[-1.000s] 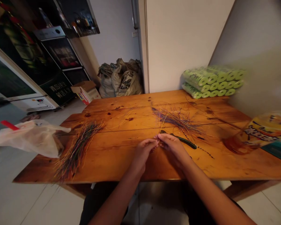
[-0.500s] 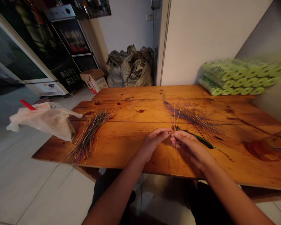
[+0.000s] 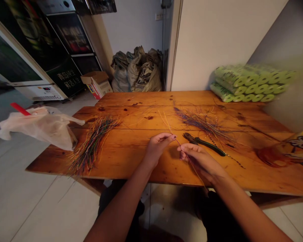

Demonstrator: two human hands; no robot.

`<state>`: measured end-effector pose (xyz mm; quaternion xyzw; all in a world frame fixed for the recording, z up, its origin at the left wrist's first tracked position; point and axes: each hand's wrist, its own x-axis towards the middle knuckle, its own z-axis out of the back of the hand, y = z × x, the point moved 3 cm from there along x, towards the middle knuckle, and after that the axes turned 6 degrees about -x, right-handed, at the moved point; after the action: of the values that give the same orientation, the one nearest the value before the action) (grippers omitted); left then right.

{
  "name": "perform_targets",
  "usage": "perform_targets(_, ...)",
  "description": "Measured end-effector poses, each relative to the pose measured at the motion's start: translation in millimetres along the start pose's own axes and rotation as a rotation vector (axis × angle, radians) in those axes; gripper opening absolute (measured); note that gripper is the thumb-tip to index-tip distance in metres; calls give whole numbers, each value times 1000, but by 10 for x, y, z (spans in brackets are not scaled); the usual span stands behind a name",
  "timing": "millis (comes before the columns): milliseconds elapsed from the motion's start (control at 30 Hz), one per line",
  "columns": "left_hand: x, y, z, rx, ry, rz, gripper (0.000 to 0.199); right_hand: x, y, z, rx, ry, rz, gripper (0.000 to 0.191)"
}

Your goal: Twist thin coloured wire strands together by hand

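Observation:
Between my hands runs a thin wire strand, its yellow ends fanning out up and left and its tail hanging down to the right. My left hand pinches it on the left. Just right of that, my right hand grips the same strand between thumb and fingers. Pliers with dark green handles lie on the table behind my right hand. A loose bundle of purple and yellow wires lies beyond them. Another bundle of coloured wires rests at the table's left.
On the wooden table, a plastic bag sits at the left edge and an orange container at the right. Green-wrapped rolls stand at the back right. Behind the table are grey sacks and a cardboard box.
The wires between my hands have tilted from upright to a slant. My hands have shifted slightly left and a little apart, uncovering the pliers' jaws. More of the orange container shows.

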<state>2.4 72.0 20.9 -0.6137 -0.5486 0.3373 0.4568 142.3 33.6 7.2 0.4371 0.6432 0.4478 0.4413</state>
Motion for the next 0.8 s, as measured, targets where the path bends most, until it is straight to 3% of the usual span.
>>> perform_targets(200,-18,85,-67,30,154,116,9,23,-18,-22,-77,-6,44,21)
perform_targets(333,69,16,67,-139,-20,-63,9,-1,98,108,-208,-13,101,26)
perform_targets(400,148,-66,236,-358,-154,-137,8,-18,181,270,-231,-106,131,23)
perform_targets(533,285,-220,580,-770,-319,-118,16,-62,262,646,-81,-412,181,21)
perform_targets(700,295,-322,719,-956,-298,-147,31,-137,246,878,-69,-626,230,22)
perform_targets(800,261,-318,691,-942,-278,-173,27,-187,230,829,-308,-662,284,20)
